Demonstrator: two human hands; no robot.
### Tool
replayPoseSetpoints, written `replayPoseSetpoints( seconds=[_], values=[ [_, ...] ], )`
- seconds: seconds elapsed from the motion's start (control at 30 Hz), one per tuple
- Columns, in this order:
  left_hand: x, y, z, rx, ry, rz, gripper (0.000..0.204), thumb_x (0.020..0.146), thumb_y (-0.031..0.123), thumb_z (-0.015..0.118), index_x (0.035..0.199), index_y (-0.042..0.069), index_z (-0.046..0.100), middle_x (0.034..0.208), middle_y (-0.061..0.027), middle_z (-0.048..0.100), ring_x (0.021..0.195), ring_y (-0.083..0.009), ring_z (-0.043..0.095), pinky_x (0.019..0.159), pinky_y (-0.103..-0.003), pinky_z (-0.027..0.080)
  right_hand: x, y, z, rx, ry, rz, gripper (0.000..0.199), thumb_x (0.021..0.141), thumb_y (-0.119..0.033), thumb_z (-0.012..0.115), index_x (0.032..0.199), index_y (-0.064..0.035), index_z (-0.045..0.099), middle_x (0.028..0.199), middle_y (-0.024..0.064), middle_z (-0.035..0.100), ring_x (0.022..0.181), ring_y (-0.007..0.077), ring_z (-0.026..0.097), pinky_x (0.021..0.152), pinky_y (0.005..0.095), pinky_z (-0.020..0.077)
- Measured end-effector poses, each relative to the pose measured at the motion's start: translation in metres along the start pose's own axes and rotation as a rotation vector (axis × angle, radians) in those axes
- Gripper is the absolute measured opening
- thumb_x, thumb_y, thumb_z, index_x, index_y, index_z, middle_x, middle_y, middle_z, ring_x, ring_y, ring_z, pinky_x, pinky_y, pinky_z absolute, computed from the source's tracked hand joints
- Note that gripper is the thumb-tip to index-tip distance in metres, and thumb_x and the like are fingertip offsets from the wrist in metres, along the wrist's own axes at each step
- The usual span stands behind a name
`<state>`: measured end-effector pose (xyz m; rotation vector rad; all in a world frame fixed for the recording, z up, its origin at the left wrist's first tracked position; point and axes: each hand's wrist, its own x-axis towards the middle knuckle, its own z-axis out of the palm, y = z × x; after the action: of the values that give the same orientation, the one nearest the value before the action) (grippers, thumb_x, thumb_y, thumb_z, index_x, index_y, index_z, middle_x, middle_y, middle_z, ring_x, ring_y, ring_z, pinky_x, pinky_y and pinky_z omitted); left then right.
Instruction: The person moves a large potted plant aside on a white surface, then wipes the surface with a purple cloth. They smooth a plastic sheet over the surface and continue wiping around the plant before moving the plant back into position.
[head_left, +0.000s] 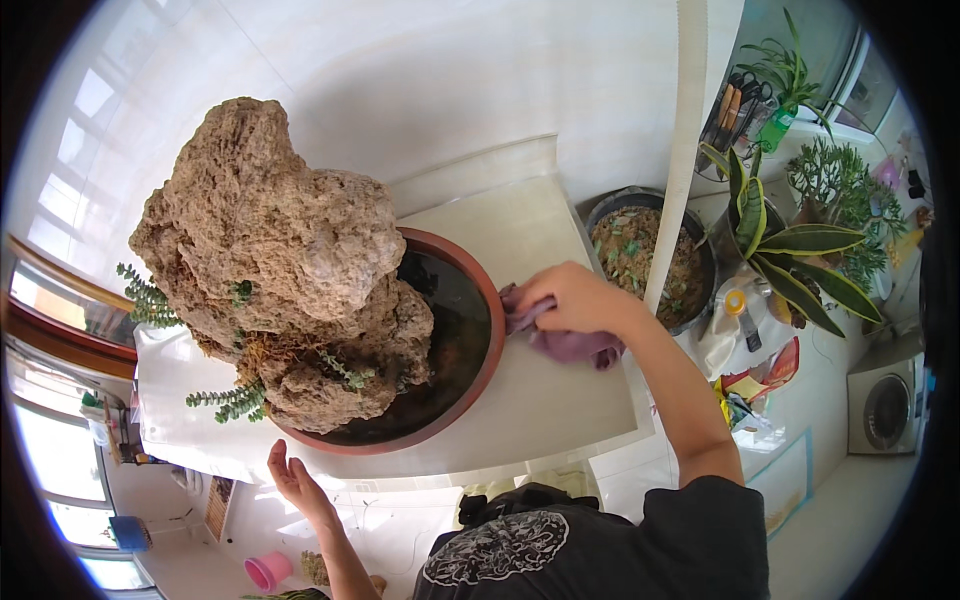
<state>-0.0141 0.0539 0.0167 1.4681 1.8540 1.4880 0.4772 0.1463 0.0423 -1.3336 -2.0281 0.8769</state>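
Observation:
My right hand [578,297] is closed on a purple cloth [583,347], pressed near the right outer side of a reddish-brown basin [492,322]. Part of the cloth bunches toward the basin's rim, and the rest hangs below my fingers. Dark water [462,312] lies in the basin. A large rough tan rock [285,220] rises from it and covers most of its left part. Small green succulents [228,402] grow along the rock's lower left. Just below the basin's front rim, my left hand [293,484] holds nothing, its fingers loosely stretched and apart.
The basin stands on a pale tabletop [560,420] against a white wall [400,80]. To the right are a round dark pot of soil [650,250], a snake plant [790,245] and a white spray bottle [722,325]. A pink bucket [268,571] sits on the floor at lower left.

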Motion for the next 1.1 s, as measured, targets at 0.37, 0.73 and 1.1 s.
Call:
replayPoseSetpoints(
  seconds=[0.37,0.73,1.1],
  values=[
    [-0.014,-0.017,0.019,0.357,-0.154,0.234,0.042,0.099,0.018,0.052,0.134,-0.003,0.042,0.131,-0.0214,0.046,0.120,-0.0378,0.046,0.102,-0.043,0.035,0.226,0.042,0.046,-0.193,0.161,-0.682,0.031,0.084,-0.010,0.057,0.113,-0.0115,0.067,0.127,0.0035,0.062,0.115,0.0220,0.055,0.094,0.0377,0.0457],
    [-0.015,-0.033,0.014,0.520,-0.161,0.331,0.043,0.099,0.022,0.050,0.133,-0.004,0.041,0.131,-0.0254,0.045,0.119,-0.0432,0.044,0.100,-0.049,0.035,0.142,0.040,0.035,-0.649,0.343,0.083,0.032,0.082,-0.014,0.055,0.111,-0.0201,0.066,0.124,-0.0043,0.060,0.118,0.0209,0.051,0.088,0.0417,0.0472],
    [-0.014,-0.023,0.028,0.551,-0.114,0.313,0.036,0.097,0.016,0.052,0.128,-0.001,0.046,0.129,-0.0231,0.047,0.118,-0.0411,0.045,0.099,-0.050,0.035,0.086,0.039,0.006,-0.169,0.721,0.046,0.028,0.085,-0.006,0.051,0.107,-0.0068,0.067,0.110,0.0151,0.066,0.105,0.0368,0.058,0.088,0.0397,0.0506]
  ],
)
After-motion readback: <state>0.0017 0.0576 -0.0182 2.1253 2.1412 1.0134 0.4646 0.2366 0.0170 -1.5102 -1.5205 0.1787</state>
